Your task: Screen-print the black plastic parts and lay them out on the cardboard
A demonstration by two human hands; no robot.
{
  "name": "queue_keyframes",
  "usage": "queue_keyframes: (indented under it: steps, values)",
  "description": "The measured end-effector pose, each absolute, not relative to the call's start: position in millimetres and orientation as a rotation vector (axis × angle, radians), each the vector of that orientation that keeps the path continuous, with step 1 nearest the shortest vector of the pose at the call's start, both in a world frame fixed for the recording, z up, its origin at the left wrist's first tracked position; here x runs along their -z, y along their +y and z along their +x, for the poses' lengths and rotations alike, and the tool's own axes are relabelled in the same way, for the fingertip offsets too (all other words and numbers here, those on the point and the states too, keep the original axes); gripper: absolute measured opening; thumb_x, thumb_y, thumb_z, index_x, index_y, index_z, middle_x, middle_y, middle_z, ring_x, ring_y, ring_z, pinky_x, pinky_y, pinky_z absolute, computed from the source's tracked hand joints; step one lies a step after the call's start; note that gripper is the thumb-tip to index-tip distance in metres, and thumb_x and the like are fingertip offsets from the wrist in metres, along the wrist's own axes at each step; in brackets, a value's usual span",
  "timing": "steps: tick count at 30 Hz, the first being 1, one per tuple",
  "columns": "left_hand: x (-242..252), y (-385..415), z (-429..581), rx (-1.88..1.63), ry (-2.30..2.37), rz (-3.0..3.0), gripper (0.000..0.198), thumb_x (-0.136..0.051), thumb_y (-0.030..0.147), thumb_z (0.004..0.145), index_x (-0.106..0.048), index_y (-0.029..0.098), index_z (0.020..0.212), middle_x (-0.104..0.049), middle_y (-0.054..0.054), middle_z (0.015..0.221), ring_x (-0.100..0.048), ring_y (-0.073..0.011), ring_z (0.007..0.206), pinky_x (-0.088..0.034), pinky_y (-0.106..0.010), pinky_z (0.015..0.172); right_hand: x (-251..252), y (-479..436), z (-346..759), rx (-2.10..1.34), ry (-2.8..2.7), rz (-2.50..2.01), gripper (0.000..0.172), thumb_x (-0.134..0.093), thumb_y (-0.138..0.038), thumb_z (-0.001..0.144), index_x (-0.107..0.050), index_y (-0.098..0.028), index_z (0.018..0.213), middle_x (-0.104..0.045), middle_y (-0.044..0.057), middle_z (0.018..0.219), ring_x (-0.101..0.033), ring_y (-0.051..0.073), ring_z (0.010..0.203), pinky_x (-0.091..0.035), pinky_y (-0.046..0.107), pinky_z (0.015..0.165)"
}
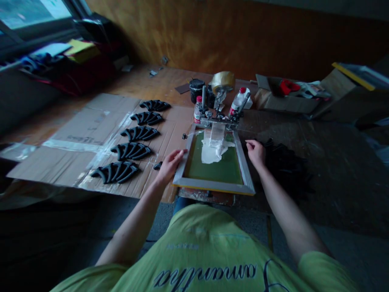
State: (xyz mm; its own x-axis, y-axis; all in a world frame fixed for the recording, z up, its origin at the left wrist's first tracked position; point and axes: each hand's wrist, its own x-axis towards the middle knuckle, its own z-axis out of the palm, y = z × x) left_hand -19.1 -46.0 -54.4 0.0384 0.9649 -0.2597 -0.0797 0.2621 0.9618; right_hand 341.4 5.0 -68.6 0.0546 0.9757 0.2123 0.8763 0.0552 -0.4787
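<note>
A screen-printing frame (246, 174) with a green mesh and a smear of white ink (212, 152) lies in front of me, hinged at its far end. My left hand (170, 164) grips the frame's left edge with its fingers curled over the rim. My right hand (255, 153) rests by the frame's right edge, fingers bent, above a pile of black pieces (284, 164); what it touches is hard to make out. A clear squeegee (217, 134) stands in the ink at the far end.
Several fans of black curved pieces (133, 151) lie in a row on flattened cardboard (75, 134) to the left. Bottles (198, 109), a dark jar (196, 90) and a tape roll (223, 81) stand behind the frame. An open box (288, 99) sits at the back right.
</note>
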Motion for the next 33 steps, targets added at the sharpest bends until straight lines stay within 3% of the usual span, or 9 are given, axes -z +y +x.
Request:
queue_keyframes:
  steps: [3,6,12,16,21,27,31,33]
  values:
    - [95.4,-59.1,-20.2,-0.911,1.338,0.94,0.079,-0.077,0.049,0.075,-0.053,0.02,0.145,-0.071,-0.003,0.081,-0.065,-0.0159,0.065,-0.048,-0.022,0.056,52.8,26.2,318.8,-0.151,-1.875,-1.716,0.049,-0.062,-0.03,0.09,-0.059,-0.017,0.137,-0.059,0.015,0.131,-0.06,0.027,0.109,-0.049,0.042,0.095]
    - [120.3,-57.7,-17.4,-0.864,1.451,0.998,0.079,-0.075,0.044,0.076,-0.051,0.02,0.147,-0.073,-0.003,0.083,-0.067,-0.0181,0.071,-0.052,-0.024,0.063,45.9,37.8,272.6,-0.078,-2.118,-1.614,0.057,-0.078,-0.028,0.078,-0.06,-0.017,0.132,-0.059,0.014,0.131,-0.055,0.03,0.117,-0.046,0.043,0.099]
    - [136.8,-51.1,-20.9,-0.846,1.489,1.031,0.065,-0.076,0.043,0.075,-0.062,0.02,0.134,-0.074,-0.004,0.083,-0.067,-0.0178,0.071,-0.051,-0.023,0.061,59.6,2.9,236.0,-0.245,-2.457,-1.625,0.009,-0.069,-0.023,0.087,-0.071,-0.018,0.093,-0.069,0.011,0.093,-0.058,0.026,0.094,-0.046,0.037,0.083]
    - [138.8,-51.1,-22.8,-0.806,1.427,1.024,0.069,-0.072,0.048,0.078,-0.059,0.019,0.139,-0.073,-0.004,0.083,-0.064,-0.015,0.065,-0.046,-0.02,0.054,65.1,-27.3,249.2,-0.27,-2.692,-1.248,0.018,-0.058,-0.006,0.085,-0.072,-0.017,0.088,-0.071,0.009,0.091,-0.058,0.025,0.097,-0.042,0.036,0.084]
    - [141.1,-51.6,-22.0,-0.835,1.393,1.0,0.074,-0.074,0.052,0.075,-0.058,0.018,0.139,-0.073,-0.005,0.086,-0.066,-0.0161,0.069,-0.048,-0.021,0.057,59.0,-18.3,253.4,-0.329,-2.711,-1.203,0.003,-0.069,-0.019,0.084,-0.071,-0.021,0.084,-0.07,0.005,0.085,-0.059,0.023,0.092,-0.041,0.033,0.08]
    - [149.5,-52.2,-22.7,-0.864,1.387,1.034,0.072,-0.071,0.055,0.077,-0.058,0.018,0.138,-0.073,-0.005,0.087,-0.067,-0.0174,0.071,-0.05,-0.023,0.059,77.9,-38.2,245.5,-0.189,-2.629,-1.231,0.02,-0.055,-0.01,0.089,-0.072,-0.017,0.097,-0.072,0.009,0.096,-0.059,0.024,0.095,-0.043,0.036,0.084]
    - [141.5,-52.6,-21.5,-0.864,1.346,0.994,0.072,-0.071,0.052,0.078,-0.056,0.017,0.14,-0.073,-0.005,0.086,-0.067,-0.0168,0.069,-0.051,-0.023,0.059,70.8,-34.0,242.1,-0.28,-2.544,-1.295,0.011,-0.066,-0.025,0.09,-0.072,-0.02,0.099,-0.072,0.007,0.094,-0.062,0.024,0.095,-0.046,0.035,0.085]
    - [127.2,-52.8,-21.6,-0.862,1.316,0.967,0.076,-0.073,0.049,0.077,-0.054,0.016,0.142,-0.073,-0.005,0.084,-0.066,-0.0163,0.068,-0.05,-0.022,0.057,58.8,-12.2,238.2,-0.299,-2.375,-1.418,0.025,-0.071,-0.029,0.088,-0.07,-0.024,0.112,-0.072,0.005,0.104,-0.063,0.024,0.1,-0.048,0.035,0.087]
